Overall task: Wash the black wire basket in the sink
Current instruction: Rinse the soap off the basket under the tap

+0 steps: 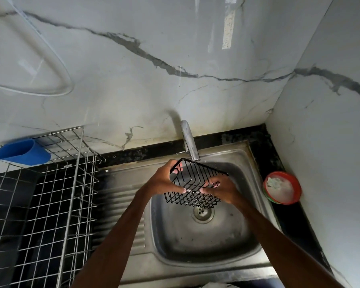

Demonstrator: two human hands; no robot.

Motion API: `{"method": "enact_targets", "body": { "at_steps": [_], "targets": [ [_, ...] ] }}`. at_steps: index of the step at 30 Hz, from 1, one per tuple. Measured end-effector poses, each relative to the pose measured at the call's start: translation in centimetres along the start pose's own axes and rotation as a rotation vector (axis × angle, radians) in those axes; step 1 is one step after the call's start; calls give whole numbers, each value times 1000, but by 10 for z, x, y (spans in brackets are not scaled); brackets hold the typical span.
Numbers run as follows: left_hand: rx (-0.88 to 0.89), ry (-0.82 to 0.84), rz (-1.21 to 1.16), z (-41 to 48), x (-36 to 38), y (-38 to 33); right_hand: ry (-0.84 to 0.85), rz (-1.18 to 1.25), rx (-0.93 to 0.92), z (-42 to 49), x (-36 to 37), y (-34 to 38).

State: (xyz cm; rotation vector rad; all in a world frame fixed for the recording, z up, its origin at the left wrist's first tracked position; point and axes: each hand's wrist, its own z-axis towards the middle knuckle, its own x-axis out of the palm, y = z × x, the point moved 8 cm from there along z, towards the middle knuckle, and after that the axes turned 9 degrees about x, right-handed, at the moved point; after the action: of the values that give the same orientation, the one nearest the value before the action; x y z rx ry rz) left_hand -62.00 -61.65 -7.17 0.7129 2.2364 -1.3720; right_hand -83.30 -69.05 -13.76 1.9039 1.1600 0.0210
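The basket (195, 183) is held in the air over the sink (248, 155), above the basin's far half and just under the spout of the tap (190, 142), which rises from the sink's back edge. It is tilted, with its open top turned toward the tap and its near side hanging just behind the drain (203, 213). It touches neither the basin nor the drain.

Both hands hold it. The left hand (163, 181) grips the basket's left end, its fingers (178, 169) curled over the rim and the thumb pressed on the near side. The right hand (223, 190) grips the right near corner, with fingertips curled in among the wires. Whether water is running from the tap cannot be told.

Left of the sink, a wire rack (50, 194) stands on the black counter (289, 217), with a blue cup (23, 151) hung at its far corner. Right of the sink, a red bowl (282, 188) with pale contents sits on the counter against the marbled wall (133, 69).
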Motion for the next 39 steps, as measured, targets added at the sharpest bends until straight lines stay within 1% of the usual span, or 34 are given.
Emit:
{"method": "enact_targets", "body": {
  "at_steps": [3, 5, 7, 8, 10, 11, 12, 13, 15, 17, 18, 19, 21, 23, 25, 26, 28, 31, 32, 33, 35, 37, 39],
  "targets": [
    [19, 81, -39, 1, 5, -8, 26, 26, -24, -2, -2, 6],
    [69, 63, -34, 1, 9, -23, 27, 15, -43, -4, 1, 8],
    [136, 20, 146, 3, 21, -41, 4, -44, -55, -5, 5, 7],
    [159, 37, 276, 4, 33, -50, -19, -77, -69, -5, 8, 8],
    [153, 138, 521, 6, 61, -53, -78, -135, -128, -9, 11, 13],
    [151, 173, 596, 8, 71, -54, -114, -168, -154, -11, 12, 16],
    [175, 168, 626, 11, 76, -55, -152, -192, -175, -13, 12, 19],
    [234, 149, 649, 15, 81, -56, -183, -191, -169, -14, 9, 18],
    [352, 135, 712, 24, 86, -61, -224, -130, -152, -17, 1, 15],
    [387, 149, 762, 30, 82, -61, -223, -87, -142, -19, -6, 12],
    [373, 135, 786, 32, 74, -62, -221, -83, -142, -19, -8, 10],
    [333, 165, 771, 36, 68, -56, -212, -80, -132, -19, -9, 9],
    [330, 213, 805, 40, 58, -49, -203, -85, -110, -18, -11, 9],
    [434, 269, 872, 40, 70, -58, -211, -106, -103, -17, -12, 11],
    [513, 296, 785, 41, 89, -71, -224, -121, -107, -16, -14, 13],
    [493, 341, 762, 42, 93, -74, -221, -116, -100, -16, -14, 12],
    [436, 353, 720, 57, 92, -65, -205, -92, -88, -13, -15, 7],
    [326, 367, 815, 68, 85, -58, -200, -82, -80, -12, -18, 3],
    [333, 383, 821, 66, 90, -63, -211, -85, -71, -12, -19, 1],
    [378, 389, 784, 63, 100, -70, -227, -80, -63, -11, -22, -1],
    [450, 404, 656, 56, 111, -83, -248, -39, -89, -11, -26, -2],
    [455, 368, 622, 63, 102, -77, -240, -57, -109, -10, -26, -4],
    [371, 324, 664, 71, 87, -61, -212, -77, -90, -7, -24, -6]
  ]
}}
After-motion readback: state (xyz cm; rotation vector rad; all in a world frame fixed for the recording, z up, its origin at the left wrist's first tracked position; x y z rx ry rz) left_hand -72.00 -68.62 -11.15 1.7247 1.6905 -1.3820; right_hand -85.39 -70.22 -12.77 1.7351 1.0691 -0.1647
